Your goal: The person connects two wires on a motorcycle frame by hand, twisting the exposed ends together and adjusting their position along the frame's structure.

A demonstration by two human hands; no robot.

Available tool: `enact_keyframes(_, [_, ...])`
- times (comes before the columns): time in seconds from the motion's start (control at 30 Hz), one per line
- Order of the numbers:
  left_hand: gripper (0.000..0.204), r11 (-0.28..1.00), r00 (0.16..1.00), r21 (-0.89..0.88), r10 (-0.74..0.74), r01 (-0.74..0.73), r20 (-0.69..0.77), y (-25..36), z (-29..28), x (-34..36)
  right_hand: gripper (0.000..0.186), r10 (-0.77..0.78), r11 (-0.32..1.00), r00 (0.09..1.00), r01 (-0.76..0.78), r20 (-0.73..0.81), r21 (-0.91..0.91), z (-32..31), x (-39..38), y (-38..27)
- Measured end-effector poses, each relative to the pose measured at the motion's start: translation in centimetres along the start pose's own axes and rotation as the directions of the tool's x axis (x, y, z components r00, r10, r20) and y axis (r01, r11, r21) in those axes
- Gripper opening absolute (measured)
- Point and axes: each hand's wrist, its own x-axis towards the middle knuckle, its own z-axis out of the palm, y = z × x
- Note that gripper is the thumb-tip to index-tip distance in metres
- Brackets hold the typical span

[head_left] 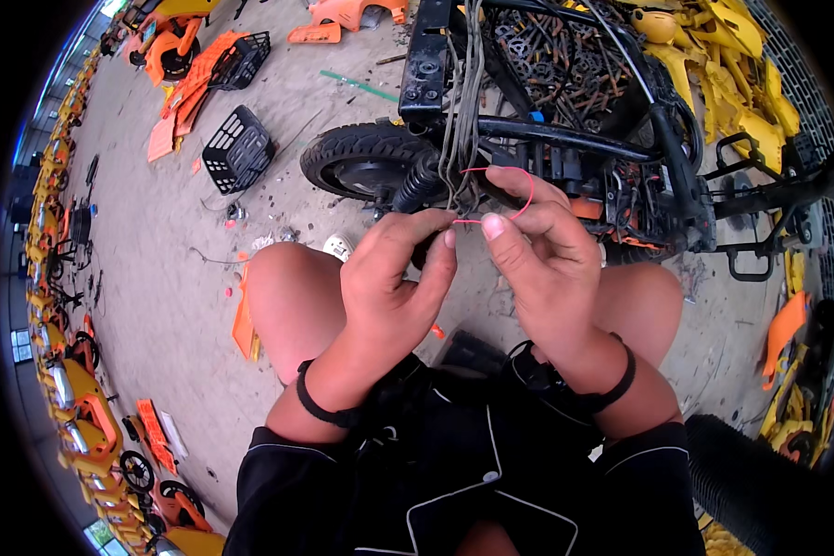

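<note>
A thin pinkish-red wire (531, 193) runs in a loop between my two hands. My left hand (387, 273) is closed, with the thumb and forefinger pinching near one end of it. The wire also passes through my right hand (556, 269), whose thumb presses against the curled fingers. A dark, narrow piece shows beside the right forefinger; what it is I cannot make out. Just beyond the hands, several grey cables (465, 93) hang down along the black metal frame (426, 69) of a partly stripped vehicle. Its black-tyred wheel (347, 139) and coil shock absorber (417, 181) are close to my left fingers.
Rusty metal parts (551, 56) are heaped behind the frame. Yellow panels (713, 56) pile up at the far right. A black basket (238, 148) and orange panels (199, 83) lie on the concrete floor at left. A row of yellow vehicles (83, 417) lines the left side.
</note>
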Motion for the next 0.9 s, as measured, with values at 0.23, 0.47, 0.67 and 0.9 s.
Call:
enact_keyframes(0.23, [0.014, 0.997, 0.999, 0.076, 0.024, -0.028, 0.046, 0.4, -0.3, -0.2, 0.014, 0.279, 0.877, 0.957, -0.287, 0.078, 0.386, 0.3, -0.8, -0.8])
enact_keyframes(0.47, [0.011, 0.775, 0.827, -0.323, -0.430, 0.544, 0.361, 1.0, -1.5, 0.0, 0.033, 0.434, 0.492, 0.855, -0.489, 0.284, 0.720, -0.5, 0.6, 0.2])
enact_keyframes(0.67, [0.012, 0.332, 0.619, -0.523, -0.466, 0.785, 0.633, -0.2, -2.6, 0.2, 0.032, 0.346, 0.431, 0.885, -0.444, 0.310, 0.786, -1.4, 0.6, 0.0])
enact_keyframes(0.9, [0.012, 0.135, 0.592, -0.589, -0.371, 0.797, 0.715, -1.4, -3.5, -0.1, 0.020, 0.087, 0.421, 0.949, -0.312, 0.304, 0.852, -0.9, 0.7, -0.5])
